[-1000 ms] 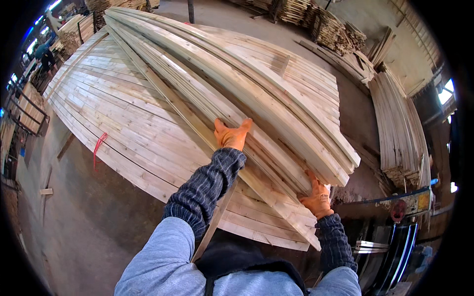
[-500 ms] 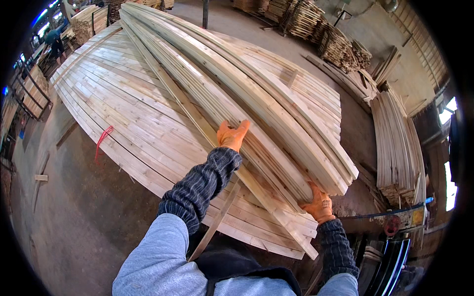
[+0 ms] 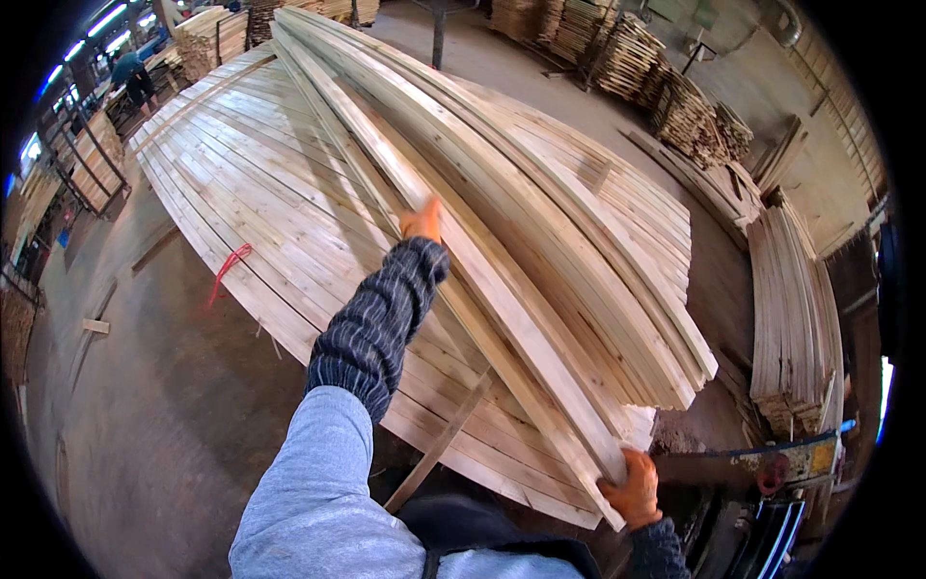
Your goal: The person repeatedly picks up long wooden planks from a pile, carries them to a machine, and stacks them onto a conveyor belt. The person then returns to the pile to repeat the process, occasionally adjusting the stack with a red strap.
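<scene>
A long pale wooden board [image 3: 502,309] runs from the far left toward me, drawn apart from the stacked boards [image 3: 569,261] on its right. Around its middle my left hand [image 3: 422,220], in an orange glove, is closed, somewhat blurred, with part of its fingers hidden. My right hand [image 3: 632,489], also gloved in orange, grips the near end of the board, its thumb side against the end face. Just left of that board lies a narrow strip of wood [image 3: 540,429], slanting across the broad layer of planks [image 3: 260,183] underneath.
A red cord [image 3: 230,265] hangs at the left edge of the planks. A crosswise wooden stick [image 3: 439,449] juts toward me. Piles of timber [image 3: 791,318] stand at right and far back [image 3: 632,63]. Another person [image 3: 133,79] is at the far left.
The board has come left and toward me, away from the stack, with both hands on it. My right hand has moved nearer to me, and a gap has widened beside the stack.
</scene>
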Motion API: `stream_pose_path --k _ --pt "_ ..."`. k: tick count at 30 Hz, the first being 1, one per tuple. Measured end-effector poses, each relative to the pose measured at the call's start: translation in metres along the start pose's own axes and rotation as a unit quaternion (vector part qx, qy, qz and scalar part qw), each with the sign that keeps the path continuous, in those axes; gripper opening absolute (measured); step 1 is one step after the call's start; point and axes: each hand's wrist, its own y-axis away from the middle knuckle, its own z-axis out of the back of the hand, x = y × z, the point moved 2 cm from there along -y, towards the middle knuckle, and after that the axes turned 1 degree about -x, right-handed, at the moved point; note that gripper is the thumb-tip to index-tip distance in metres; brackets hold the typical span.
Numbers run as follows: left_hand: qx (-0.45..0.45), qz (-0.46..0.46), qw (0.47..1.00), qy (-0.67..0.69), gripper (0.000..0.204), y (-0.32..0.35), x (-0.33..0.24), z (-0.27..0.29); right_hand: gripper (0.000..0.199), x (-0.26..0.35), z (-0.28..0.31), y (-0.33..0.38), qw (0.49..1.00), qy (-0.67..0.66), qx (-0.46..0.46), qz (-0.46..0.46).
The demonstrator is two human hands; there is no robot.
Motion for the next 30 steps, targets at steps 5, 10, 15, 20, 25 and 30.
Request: stream_pose_path --k 5,10,15,20,25,30 --pt "0.083 0.067 0.994 0.005 0.063 0.135 0.072 -0.027 0.063 -0.135 -0.039 0.114 0.985 0.052 0.036 -0.159" --pt "0.084 0.105 0.99 -0.051 0.062 0.18 0.109 -0.002 0.062 -0.152 -0.035 0.144 0.978 0.06 0.073 -0.185" --pt "0.075 0.053 0.968 -0.234 0.065 0.171 0.054 0.02 0.062 -0.109 -0.044 0.12 0.99 -0.003 0.069 -0.12" --pt "-0.106 -0.276 0.883 -0.365 0.081 0.211 0.044 0.003 0.092 -0.08 -0.067 0.089 0.972 -0.139 0.0 -0.188" --pt "-0.08 -0.058 0.995 0.017 0.086 0.177 0.118 -0.019 0.095 -0.069 -0.066 0.032 0.959 -0.086 0.221 -0.155" --pt "-0.067 0.221 0.973 -0.013 0.076 0.154 0.133 0.007 0.095 -0.046 -0.041 -0.011 0.913 -0.052 0.377 -0.147"
